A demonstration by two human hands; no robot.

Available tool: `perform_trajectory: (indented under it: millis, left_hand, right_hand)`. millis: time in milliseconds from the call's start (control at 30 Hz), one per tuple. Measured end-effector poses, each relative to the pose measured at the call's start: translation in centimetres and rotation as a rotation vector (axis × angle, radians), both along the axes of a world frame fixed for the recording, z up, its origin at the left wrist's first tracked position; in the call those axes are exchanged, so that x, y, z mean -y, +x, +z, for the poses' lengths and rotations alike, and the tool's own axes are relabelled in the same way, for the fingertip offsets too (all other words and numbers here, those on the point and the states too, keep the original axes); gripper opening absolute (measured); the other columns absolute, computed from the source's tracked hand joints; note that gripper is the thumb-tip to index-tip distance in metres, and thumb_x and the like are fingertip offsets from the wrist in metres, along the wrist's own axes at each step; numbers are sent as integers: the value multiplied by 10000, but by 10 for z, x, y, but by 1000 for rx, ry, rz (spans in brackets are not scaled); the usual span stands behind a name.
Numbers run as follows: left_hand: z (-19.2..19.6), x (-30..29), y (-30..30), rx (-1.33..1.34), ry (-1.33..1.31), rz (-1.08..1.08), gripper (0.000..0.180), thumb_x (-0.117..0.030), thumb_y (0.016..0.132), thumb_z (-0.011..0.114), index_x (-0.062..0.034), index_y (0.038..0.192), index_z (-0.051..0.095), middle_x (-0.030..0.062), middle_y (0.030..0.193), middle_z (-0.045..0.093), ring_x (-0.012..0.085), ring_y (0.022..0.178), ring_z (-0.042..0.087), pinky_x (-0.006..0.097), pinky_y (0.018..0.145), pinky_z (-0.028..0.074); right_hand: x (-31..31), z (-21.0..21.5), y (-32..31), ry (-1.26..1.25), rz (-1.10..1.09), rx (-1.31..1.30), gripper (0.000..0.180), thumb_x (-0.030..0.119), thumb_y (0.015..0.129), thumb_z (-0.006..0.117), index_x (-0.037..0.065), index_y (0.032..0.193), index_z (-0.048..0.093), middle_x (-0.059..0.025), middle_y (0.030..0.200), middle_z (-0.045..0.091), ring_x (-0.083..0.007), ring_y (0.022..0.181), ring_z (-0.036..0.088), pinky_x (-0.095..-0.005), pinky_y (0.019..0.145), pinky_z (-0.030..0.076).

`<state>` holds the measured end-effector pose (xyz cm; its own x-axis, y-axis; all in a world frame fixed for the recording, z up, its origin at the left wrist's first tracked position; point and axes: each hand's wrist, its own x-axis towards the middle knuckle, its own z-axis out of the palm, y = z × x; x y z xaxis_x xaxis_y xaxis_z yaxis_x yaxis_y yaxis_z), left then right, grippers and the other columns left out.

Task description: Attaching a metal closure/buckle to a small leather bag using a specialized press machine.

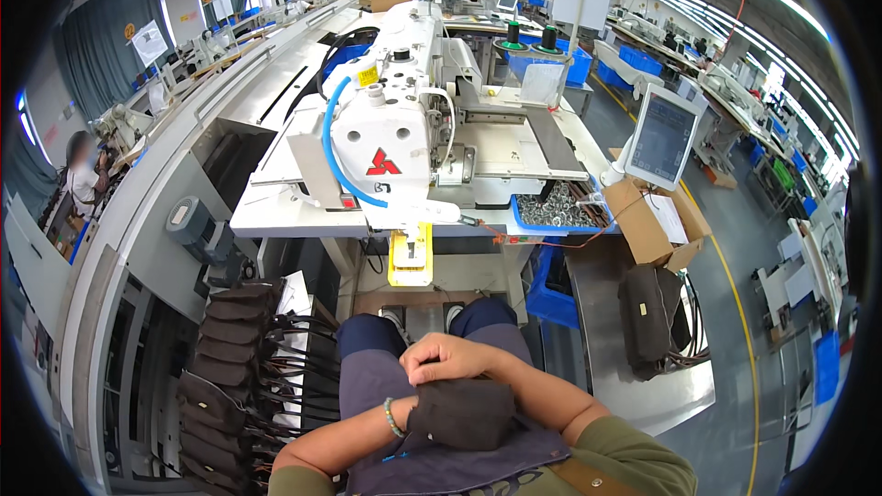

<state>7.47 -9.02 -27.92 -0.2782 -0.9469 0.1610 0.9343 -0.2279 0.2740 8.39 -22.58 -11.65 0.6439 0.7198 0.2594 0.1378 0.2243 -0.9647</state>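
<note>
A dark brown fabric piece (464, 414), padded and pouch-like, lies over my lap. My left forearm, with a beaded bracelet (393, 417) at the wrist, runs up to this piece, which hides my left hand. Across the piece's upper edge comes my right forearm. My right hand (446, 357) is closed, its fingers curled down beside the left wrist at the piece's corner. What those fingers hold, if anything, is hidden. Beyond my knees stands a white industrial sewing machine (381, 142), with a yellow-edged plate (411, 262) below its head, apart from both hands.
Similar dark pieces (216, 363) with trailing straps are stacked at my left. Another dark piece (648, 312) lies on the metal side table (606, 349) at right. A blue tray (560, 207) of small metal parts, an open cardboard box (648, 220) and a screen (663, 138) flank the machine.
</note>
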Motion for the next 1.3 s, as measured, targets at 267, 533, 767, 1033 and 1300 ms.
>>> perform_trajectory:
  millis: [267, 533, 767, 1033, 1300]
  left_hand:
    - [154, -66, 90, 1309, 371, 874, 353, -295, 1015, 550, 12, 953, 713, -27, 840, 657, 63, 768, 542, 279, 718, 472]
    - [153, -74, 92, 1194, 412, 695, 122, -96, 924, 706, -10, 1008, 683, -41, 922, 674, 10, 838, 573, 202, 766, 473]
    - [143, -69, 90, 1228, 358, 638, 113, -72, 883, 736, -10, 951, 669, -46, 855, 616, 42, 788, 541, 220, 749, 459]
    - [139, -59, 79, 1328, 315, 677, 154, -78, 852, 764, 4, 952, 681, -25, 916, 643, 46, 856, 557, 230, 799, 462]
    - [129, -51, 74, 1353, 374, 692, 127, -122, 951, 676, 3, 926, 683, -46, 839, 652, 8, 788, 522, 205, 705, 432]
  right_hand:
    - [46, 2, 12, -159, -586, -3, 257, 246, 974, 657, 21, 852, 643, 22, 818, 609, -53, 812, 523, -259, 738, 462]
    - [44, -23, 7, -184, -585, -150, 222, 212, 1005, 611, 31, 879, 644, 77, 802, 567, -15, 744, 477, -212, 649, 398]
    - [48, -24, 3, -256, -424, -63, 187, 182, 905, 717, 5, 924, 660, 14, 855, 600, -67, 811, 515, -251, 742, 440]
    - [44, -43, 4, -285, -390, 78, 221, 193, 854, 771, 8, 892, 656, -8, 837, 553, -100, 798, 508, -273, 734, 421]
    - [45, -54, 3, -253, -357, 21, 228, 195, 840, 777, 8, 885, 653, -25, 825, 561, -114, 796, 521, -280, 730, 421]
